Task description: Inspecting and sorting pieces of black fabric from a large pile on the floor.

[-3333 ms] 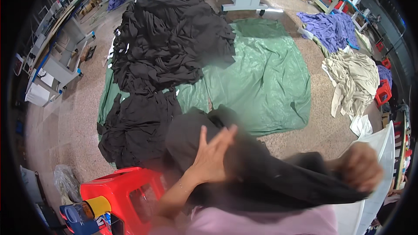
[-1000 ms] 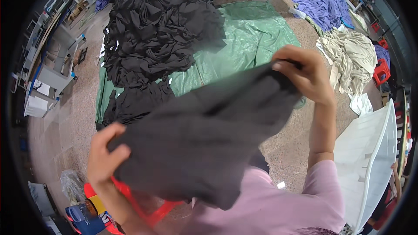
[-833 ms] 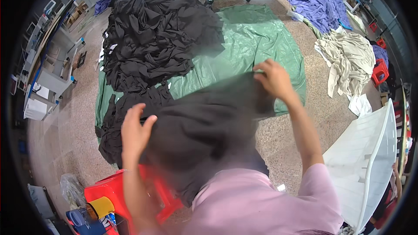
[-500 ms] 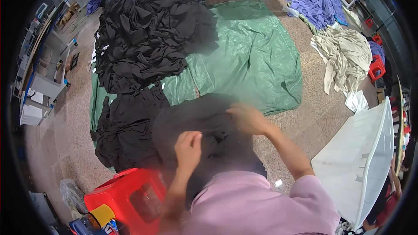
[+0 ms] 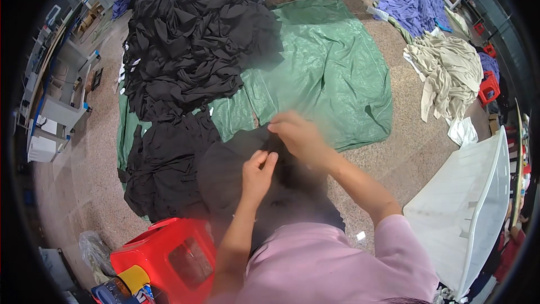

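Black cloth [image 5: 230, 174] lies spread over my lap. A fold of it rises between my two hands. My left hand [image 5: 258, 175] is closed, thumb against fingers, pinching the cloth near the middle of my lap. Just above and to the right, my right hand [image 5: 299, 137] is also closed on the cloth, its fingertips pointing left and slightly blurred. The hands are close together but apart. Left of my lap, a smaller heap of black garments [image 5: 169, 163] lies on the green sheet's near left part.
A big black garment pile [image 5: 191, 39] covers the left of the green plastic sheet [image 5: 337, 79]. A red plastic stool [image 5: 163, 259] stands at my left. To the right are a white bin [image 5: 455, 214], beige cloth [image 5: 444, 70] and purple cloth [image 5: 408, 8].
My right hand has moved left and up toward my left hand. My left hand has shifted right and slightly up. The cloth between them is now drawn up into a fold.
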{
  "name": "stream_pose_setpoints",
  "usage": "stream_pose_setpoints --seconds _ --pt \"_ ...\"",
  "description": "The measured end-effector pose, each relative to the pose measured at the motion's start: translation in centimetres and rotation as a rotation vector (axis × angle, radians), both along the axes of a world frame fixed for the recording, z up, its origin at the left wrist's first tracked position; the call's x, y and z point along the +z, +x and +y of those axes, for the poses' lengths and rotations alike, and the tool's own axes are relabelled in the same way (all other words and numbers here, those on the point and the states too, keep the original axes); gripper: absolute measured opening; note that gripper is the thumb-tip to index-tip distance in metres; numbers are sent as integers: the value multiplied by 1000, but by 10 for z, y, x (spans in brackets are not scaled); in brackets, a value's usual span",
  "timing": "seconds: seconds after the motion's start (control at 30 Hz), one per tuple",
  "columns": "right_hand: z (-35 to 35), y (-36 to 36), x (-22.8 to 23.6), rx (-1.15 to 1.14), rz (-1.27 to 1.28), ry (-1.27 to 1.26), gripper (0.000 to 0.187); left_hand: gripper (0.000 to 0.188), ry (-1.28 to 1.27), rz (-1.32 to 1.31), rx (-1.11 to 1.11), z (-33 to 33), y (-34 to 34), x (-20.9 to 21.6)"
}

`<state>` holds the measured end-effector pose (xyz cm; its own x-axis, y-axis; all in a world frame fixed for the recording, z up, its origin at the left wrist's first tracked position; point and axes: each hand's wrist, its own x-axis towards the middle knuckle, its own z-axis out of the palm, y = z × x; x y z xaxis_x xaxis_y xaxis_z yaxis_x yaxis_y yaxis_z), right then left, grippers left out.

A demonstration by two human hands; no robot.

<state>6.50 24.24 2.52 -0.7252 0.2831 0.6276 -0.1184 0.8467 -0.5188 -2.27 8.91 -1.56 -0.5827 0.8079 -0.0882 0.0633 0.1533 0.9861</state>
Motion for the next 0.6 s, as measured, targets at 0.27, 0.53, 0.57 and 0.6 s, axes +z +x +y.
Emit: stream_pose_setpoints --seconds 0.27,0.53,0.57,0.6 --pt "-27 7 -41 -110 2 -379 16 16 140 -690 109 -8 -17 -18" --pt "-42 38 -65 -103 -136 -156 25 16 186 -627 266 -2 -14 -12" --pt "-42 39 -62 -84 -100 -199 21 16 187 -626 265 -4 -12 -12" --pt "-43 39 -56 -86 -100 -197 21 15 171 -587 319 -2 -8 -6"
